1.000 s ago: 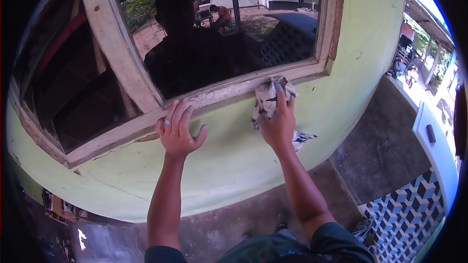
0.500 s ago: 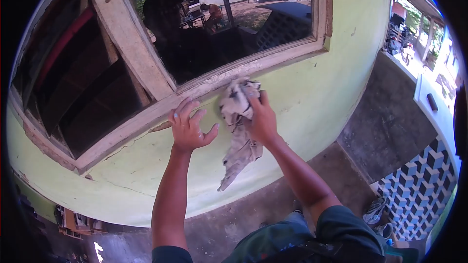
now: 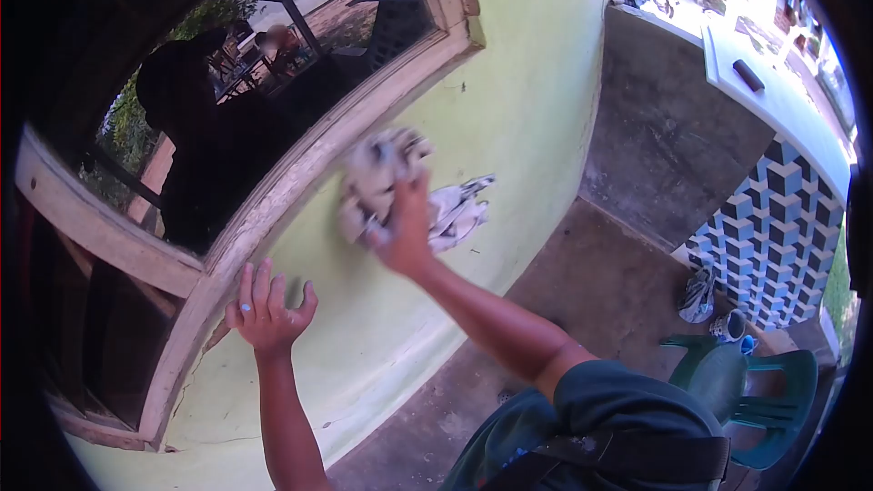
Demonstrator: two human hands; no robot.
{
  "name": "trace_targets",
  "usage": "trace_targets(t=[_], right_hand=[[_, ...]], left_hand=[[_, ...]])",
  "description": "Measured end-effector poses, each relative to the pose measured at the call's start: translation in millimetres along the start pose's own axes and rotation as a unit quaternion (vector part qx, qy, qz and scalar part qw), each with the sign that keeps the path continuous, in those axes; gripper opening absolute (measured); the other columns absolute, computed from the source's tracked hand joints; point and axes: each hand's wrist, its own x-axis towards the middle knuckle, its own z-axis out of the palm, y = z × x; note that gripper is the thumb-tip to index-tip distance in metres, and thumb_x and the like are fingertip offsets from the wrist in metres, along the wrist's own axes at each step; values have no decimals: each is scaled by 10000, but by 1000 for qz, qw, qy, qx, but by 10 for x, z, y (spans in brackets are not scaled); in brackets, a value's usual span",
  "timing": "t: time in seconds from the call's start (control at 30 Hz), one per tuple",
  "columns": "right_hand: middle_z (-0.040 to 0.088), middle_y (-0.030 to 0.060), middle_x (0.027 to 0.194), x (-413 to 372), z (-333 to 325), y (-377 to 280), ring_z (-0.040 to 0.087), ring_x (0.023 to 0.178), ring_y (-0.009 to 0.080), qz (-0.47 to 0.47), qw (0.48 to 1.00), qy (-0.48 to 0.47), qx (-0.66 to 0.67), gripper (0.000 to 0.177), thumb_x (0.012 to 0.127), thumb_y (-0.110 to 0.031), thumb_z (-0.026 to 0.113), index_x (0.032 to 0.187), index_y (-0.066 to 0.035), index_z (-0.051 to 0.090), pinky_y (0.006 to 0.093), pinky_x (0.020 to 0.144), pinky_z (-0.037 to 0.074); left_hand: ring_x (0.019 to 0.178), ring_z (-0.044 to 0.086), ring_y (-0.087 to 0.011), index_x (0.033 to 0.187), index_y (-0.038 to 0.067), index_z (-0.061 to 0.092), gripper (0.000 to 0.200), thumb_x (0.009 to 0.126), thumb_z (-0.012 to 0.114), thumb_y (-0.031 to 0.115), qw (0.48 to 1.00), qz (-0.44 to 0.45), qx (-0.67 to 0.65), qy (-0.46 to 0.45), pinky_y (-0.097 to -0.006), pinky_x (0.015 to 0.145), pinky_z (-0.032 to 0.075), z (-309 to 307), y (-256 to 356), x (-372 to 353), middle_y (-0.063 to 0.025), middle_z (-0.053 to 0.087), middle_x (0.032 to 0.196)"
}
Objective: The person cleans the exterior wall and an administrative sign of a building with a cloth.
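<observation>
My right hand (image 3: 405, 229) grips a crumpled, pale rag (image 3: 380, 168) with dark markings, pressed to the light green wall (image 3: 536, 64) just under the window frame. A loose end of the rag sticks out to the right of my wrist. My left hand (image 3: 270, 307) holds nothing; its fingers are spread and its fingertips are right by the worn wooden window frame (image 3: 238, 250). Dark glass (image 3: 245, 141) above the frame reflects a silhouette and a yard.
To the right a low grey wall (image 3: 673, 118) carries a white ledge (image 3: 773, 100) with a dark block (image 3: 748, 75) on it. Cube-patterned tiles (image 3: 773, 236) cover its side. Below stand a green plastic chair (image 3: 777, 391), a plastic bag (image 3: 697, 295) and a small bucket (image 3: 727, 325).
The view has swung to the right, bringing the green chair into sight. My right hand has moved the rag along the wall below the frame, and its hanging end has swung rightward.
</observation>
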Motion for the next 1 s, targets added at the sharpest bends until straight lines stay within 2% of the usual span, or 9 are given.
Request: trace_targets(t=[0.03, 0.1, 0.17, 0.37, 0.43, 0.53, 0.63, 0.83, 1.0], right_hand=[[444, 308, 1364, -142, -17, -276, 485, 1245, 529, -4, 997, -71, 30, 1059, 633, -108, 858, 1588, -151, 403, 540, 1049, 455], [546, 179, 1283, -403, 160, -183, 564, 1205, 388, -287, 936, -195, -53, 587, 791, -227, 756, 1362, -326, 667, 490, 1039, 485], [579, 118, 1235, -404, 154, -79, 580, 1166, 336, -329, 929, -156, -66, 435, 890, -229, 630, 1257, -456, 684, 437, 1010, 502], [582, 206, 1235, 364, -682, 999, 641, 1057, 422, -174, 982, -61, -39, 614, 698, -105, 764, 1304, -193, 717, 473, 883, 551], [589, 208, 1243, 612, -1062, 1427, 631, 1050, 435, 47, 998, -52, 9, 523, 866, -69, 656, 1381, -159, 643, 460, 914, 535], [499, 255, 1361, 1004, -1485, 2337, 622, 1058, 509, 139, 983, 12, -116, 882, 776, -42, 732, 1583, -212, 416, 547, 895, 553], [456, 324, 1472, 1496, -1769, 3539, 536, 1292, 495, 279, 940, 171, -97, 863, 827, -29, 683, 1602, -9, 302, 499, 1124, 442], [414, 348, 1531, 1881, -1890, 3283, 443, 1409, 501, 253, 949, 160, -96, 905, 797, -27, 675, 1605, 41, 272, 472, 1206, 351], [545, 290, 1347, 2006, -1767, 1801, 622, 1116, 486, -24, 999, -27, -16, 913, 663, -101, 772, 1536, -126, 505, 491, 915, 550]], left_hand=[[1293, 628, -219, 1224, 205, 515, 516, 866, 740, 502, 1000, 7, -4, 3, -411, 932, 344, -11, -7, 3, 21, 663, 1374], [1309, 621, -247, 1225, 195, 512, 474, 893, 729, 454, 999, 9, -22, -23, -428, 981, 350, -34, -17, 9, 10, 646, 1428], [1334, 602, -266, 1242, 189, 500, 474, 895, 742, 403, 998, 36, -51, -30, -437, 1023, 349, -28, -13, -9, -9, 632, 1461], [1417, 503, -380, 1315, 154, 451, 537, 881, 753, 248, 995, -33, 3, -95, -511, 1111, 299, -110, 218, 190, -136, 596, 1504], [1429, 478, -419, 1339, 143, 444, 551, 880, 741, 206, 994, -71, -5, -80, -546, 1146, 259, 15, 590, 347, -182, 572, 1523], [1476, 434, -399, 1333, 143, 474, 540, 863, 737, 189, 989, -69, -92, -90, -541, 1156, 253, 360, 1234, 754, -167, 555, 1546], [1525, 373, -420, 1397, 136, 486, 604, 846, 731, 173, 981, -22, -140, -135, -563, 1182, 239, 815, 1756, 1234, -185, 483, 1612], [1544, 350, -430, 1455, 113, 481, 657, 850, 724, 193, 968, -84, -164, -168, -571, 1246, 141, 1434, 2636, 2270, -184, 448, 1640], [1515, 400, -432, 1389, 75, 487, 535, 914, 680, 229, 966, -174, -185, -54, -546, 1246, 119, 1725, 2929, 2677, -235, 496, 1587]])
